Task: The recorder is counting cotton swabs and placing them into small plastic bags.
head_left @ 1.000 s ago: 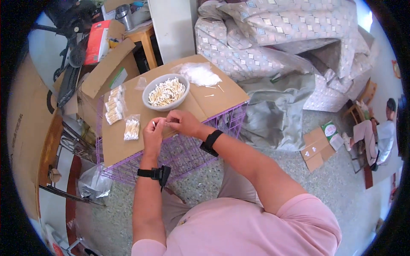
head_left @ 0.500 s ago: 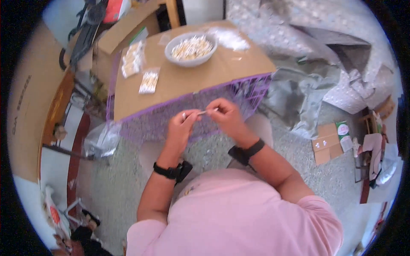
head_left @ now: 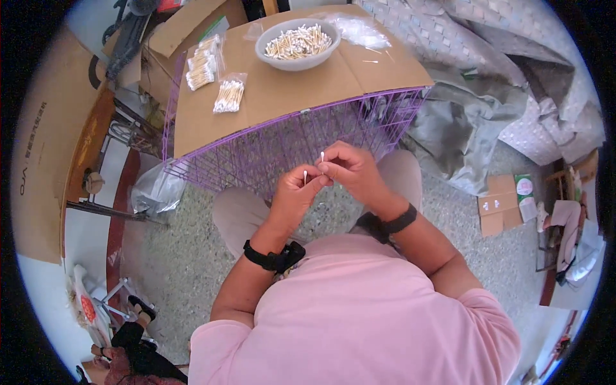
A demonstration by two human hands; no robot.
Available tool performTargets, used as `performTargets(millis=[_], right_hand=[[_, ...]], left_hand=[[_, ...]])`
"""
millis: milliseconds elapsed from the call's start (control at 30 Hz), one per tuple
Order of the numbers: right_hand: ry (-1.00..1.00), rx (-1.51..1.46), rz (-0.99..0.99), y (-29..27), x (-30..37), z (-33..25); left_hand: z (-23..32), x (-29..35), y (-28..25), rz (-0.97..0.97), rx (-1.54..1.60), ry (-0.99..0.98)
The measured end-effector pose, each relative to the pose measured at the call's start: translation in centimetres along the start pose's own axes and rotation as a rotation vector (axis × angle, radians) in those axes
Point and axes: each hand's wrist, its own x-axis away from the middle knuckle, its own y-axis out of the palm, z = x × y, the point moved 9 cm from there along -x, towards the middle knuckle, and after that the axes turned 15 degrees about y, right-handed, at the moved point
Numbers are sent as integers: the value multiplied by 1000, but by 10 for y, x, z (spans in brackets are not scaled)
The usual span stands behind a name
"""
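Note:
Just in front of the cage, my left hand (head_left: 299,196) is closed, and the white tip of a cotton swab (head_left: 305,174) sticks up from its fingers. Touching it at the fingertips is my right hand (head_left: 354,174), which pinches another cotton swab (head_left: 322,156) with its white tip upward. The lower parts of both swabs are hidden by my fingers. Beyond my hands, a grey bowl (head_left: 292,65) heaped with loose cotton swabs stands on a cardboard sheet (head_left: 282,106). Left of the bowl lie a small bag of swabs (head_left: 229,95) and a larger stack of bagged swabs (head_left: 203,63).
The cardboard covers a purple wire cage (head_left: 282,144). Clear plastic bags (head_left: 361,31) and a few loose swabs (head_left: 370,61) lie right of the bowl. Grey sheeting (head_left: 449,128) hangs at the right. Flattened cardboard (head_left: 499,204) lies on the floor. Another person's leg (head_left: 144,311) shows at lower left.
My hands have come closer together, fingertips now touching. The thin stick that lay sideways between them is no longer seen so; a swab now points upward in my right hand. The view has shifted slightly.

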Motion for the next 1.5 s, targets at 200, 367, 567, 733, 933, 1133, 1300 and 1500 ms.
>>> performTargets(millis=[200,367,567,733,933,1133,1300,1500], right_hand=[[-2,283,11,-2,3,0],[199,5,-235,13,7,20],[225,-109,-208,13,8,31],[264,-82,-212,13,9,37],[377,-148,-238,17,18,35],[326,-173,-239,8,14,43],[312,-146,-232,1,12,51],[395,-176,-206,4,17,44]], left_hand=[[18,-7,-24,129,-120,22],[18,-12,-10,9,-57,-59],[-2,-9,-10,43,68,-84],[0,-7,-7,53,121,-92],[9,-12,-13,109,237,-50],[1,-13,-2,54,179,-72],[2,-14,1,30,133,-41],[2,-15,-2,53,117,-42]])
